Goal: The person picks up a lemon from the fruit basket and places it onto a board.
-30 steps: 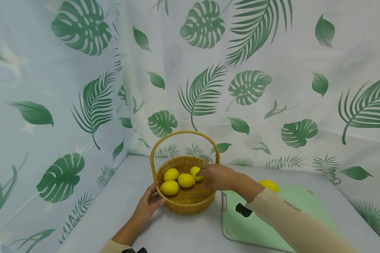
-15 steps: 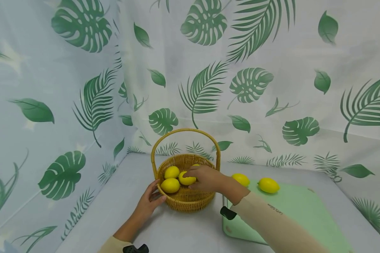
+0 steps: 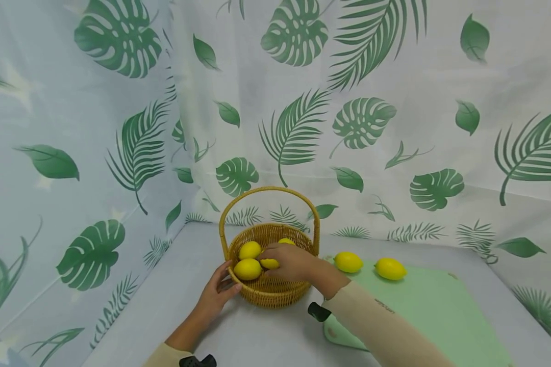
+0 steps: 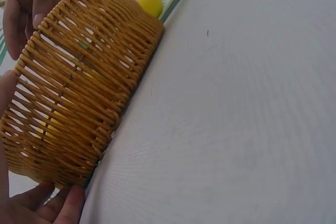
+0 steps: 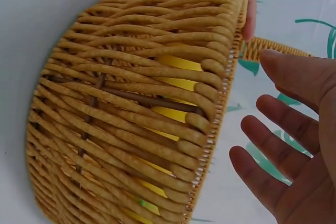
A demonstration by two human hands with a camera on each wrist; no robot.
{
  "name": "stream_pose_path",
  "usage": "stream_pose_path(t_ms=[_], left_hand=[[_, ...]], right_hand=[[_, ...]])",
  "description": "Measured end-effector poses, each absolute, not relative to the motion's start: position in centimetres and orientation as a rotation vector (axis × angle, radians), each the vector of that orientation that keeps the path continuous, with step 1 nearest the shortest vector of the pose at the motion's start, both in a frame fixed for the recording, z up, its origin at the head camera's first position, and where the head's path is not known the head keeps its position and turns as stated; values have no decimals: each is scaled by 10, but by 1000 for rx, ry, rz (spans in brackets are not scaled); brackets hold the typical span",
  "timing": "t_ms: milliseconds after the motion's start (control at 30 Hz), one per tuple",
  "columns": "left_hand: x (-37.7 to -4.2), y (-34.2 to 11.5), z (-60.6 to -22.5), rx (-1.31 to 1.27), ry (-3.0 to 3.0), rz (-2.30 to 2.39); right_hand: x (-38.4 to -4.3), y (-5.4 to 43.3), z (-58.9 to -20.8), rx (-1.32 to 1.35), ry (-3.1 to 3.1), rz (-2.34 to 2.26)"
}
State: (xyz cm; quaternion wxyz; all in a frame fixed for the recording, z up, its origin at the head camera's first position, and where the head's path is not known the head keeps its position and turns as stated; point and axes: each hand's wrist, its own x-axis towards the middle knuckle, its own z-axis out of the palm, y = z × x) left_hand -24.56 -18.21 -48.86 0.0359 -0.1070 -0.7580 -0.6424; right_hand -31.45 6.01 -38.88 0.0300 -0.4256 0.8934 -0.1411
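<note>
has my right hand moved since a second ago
Yes: against the basket in the head view, the right hand has shifted left, away from the green board.

Rough, ribbed wicker all round the basket (image 3: 275,296), the strands catching a faint sheen, and the handle (image 3: 270,188) bound in the same woven stuff! Smooth, softly glossy skins on the lemons (image 3: 390,268). The board (image 3: 433,308) looks like smooth matt plastic. Matt cloth for the sleeve (image 3: 372,313), dull black plastic, apparently, on the wrist device (image 3: 319,311), and the backdrop (image 3: 390,66) a lightly creased sheet.
</note>
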Motion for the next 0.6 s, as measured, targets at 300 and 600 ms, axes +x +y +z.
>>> stream_pose_path(t_ms=[300,600], left_hand=[[-250,-180,-491,-350,-2327,-1994],[-247,-182,-492,-321,-2329,-2001]], right_hand=[[-324,56,-396,-1291,2764,-386],[-334,43,-404,-1323,2754,-405]])
